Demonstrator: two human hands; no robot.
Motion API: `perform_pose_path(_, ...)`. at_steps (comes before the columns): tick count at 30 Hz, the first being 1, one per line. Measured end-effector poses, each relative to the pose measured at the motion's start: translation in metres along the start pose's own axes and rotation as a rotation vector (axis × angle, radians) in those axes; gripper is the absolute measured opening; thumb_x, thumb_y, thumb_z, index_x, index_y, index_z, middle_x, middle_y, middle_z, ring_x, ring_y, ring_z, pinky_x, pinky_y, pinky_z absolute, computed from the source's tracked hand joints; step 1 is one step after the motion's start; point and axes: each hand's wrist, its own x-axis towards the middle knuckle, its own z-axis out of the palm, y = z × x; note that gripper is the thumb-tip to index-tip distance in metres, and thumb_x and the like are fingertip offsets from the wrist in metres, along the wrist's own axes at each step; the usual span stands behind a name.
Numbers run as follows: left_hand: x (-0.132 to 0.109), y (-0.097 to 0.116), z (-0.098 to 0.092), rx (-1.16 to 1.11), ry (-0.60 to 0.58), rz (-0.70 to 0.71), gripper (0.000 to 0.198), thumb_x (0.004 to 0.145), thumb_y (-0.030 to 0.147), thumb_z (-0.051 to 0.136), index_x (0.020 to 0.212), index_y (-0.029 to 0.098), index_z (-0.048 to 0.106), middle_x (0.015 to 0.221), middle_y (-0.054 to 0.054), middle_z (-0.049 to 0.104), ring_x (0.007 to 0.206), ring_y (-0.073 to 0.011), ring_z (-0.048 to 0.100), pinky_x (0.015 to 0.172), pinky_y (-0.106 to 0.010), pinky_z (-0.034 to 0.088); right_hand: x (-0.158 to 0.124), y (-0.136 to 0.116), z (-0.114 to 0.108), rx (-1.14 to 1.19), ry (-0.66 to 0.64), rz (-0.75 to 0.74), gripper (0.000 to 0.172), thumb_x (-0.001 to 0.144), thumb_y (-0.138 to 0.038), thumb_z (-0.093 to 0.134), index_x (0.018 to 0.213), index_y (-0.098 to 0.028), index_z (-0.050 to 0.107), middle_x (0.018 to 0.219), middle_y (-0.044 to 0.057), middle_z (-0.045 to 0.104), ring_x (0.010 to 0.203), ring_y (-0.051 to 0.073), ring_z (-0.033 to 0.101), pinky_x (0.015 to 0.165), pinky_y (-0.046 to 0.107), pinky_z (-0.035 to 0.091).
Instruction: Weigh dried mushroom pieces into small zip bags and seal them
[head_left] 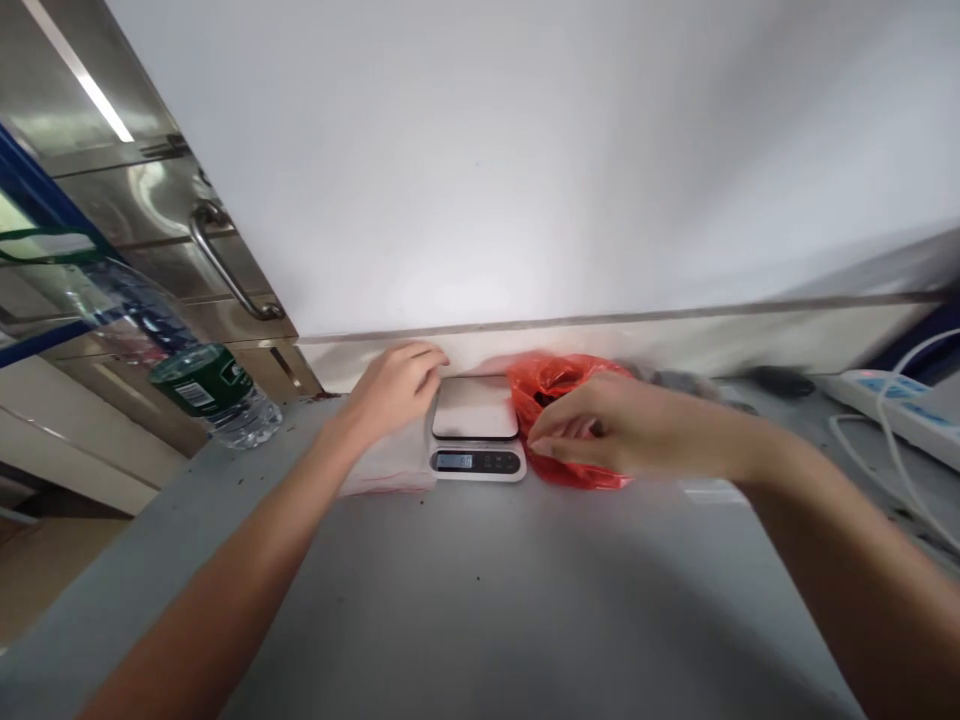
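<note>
Lengthwise front to back, scale (475,408), display (455,461) nearest

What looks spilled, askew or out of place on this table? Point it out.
Small dark specks lie scattered on the grey table, some near the bottle; they look like stray debris, though too small to identify. The bottle appears tilted, perhaps from lens distortion.

scale display (454,461): digits blurred | bottle label (214,372): barcode (197,394), illegible print
</note>
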Motion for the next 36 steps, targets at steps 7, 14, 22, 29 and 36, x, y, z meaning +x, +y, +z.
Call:
perform_pose_path(7,0.03,0.086,0.034,-0.203,-0.13,0.318,0.036,0.095,0.012,0.043,0.107,0.017,0.076,0.109,-0.011,0.076,0.107,-0.0258,0.068,0.098,-0.039,0.053,-0.035,0.049,-0.059,-0.207,0.215,0.421,0.028,0.083,-0.047,0.061,0.074,-0.024,0.075,0.075,0.006,0.075,0.066,0.022,0.064,0.06,0.033,0.046)
perform_pose_path(14,0.034,0.114,0.064,-0.182,-0.356,0.227,0.041,0.105,0.045,0.046,0.111,0.021,0.079,0.125,-0.012,0.07,0.109,-0.0282,0.067,0.09,-0.039,0.054,-0.057,0.092,-0.07,-0.289,0.187,0.744,0.031,0.069,-0.037,0.075,0.096,-0.022,0.075,0.104,0.013,0.079,0.09,0.032,0.073,0.075,0.042,0.057)
perform_pose_path(22,0.051,0.125,0.067,-0.101,-0.311,0.1,0.05,0.108,0.045,0.032,0.123,0.02,0.072,0.125,-0.014,0.066,0.116,-0.0317,0.062,0.101,-0.048,0.049,-0.049,0.091,-0.052,-0.185,0.141,0.931,0.09,0.067,-0.044,0.079,0.149,-0.02,0.05,0.13,0.021,0.07,0.091,0.031,0.072,0.055,0.033,0.056)
perform_pose_path(29,0.063,0.115,0.074,0.003,-0.318,0.014,0.043,0.108,0.035,0.039,0.138,0.015,0.06,0.152,-0.018,0.053,0.142,-0.0396,0.044,0.115,-0.055,0.038,-0.036,0.098,-0.044,-0.32,0.236,1.003,0.072,0.066,-0.025,0.076,0.135,-0.016,0.06,0.114,0.017,0.074,0.096,0.032,0.071,0.066,0.033,0.052)
perform_pose_path(36,0.048,0.112,0.059,-0.067,-0.186,0.02,0.038,0.103,0.025,0.042,0.085,0.015,0.073,0.089,-0.012,0.077,0.086,-0.0271,0.072,0.082,-0.039,0.054,-0.04,0.077,-0.061,-0.318,0.447,0.946,0.037,0.077,-0.027,0.067,0.114,-0.019,0.064,0.103,0.013,0.074,0.097,0.03,0.068,0.074,0.035,0.05)
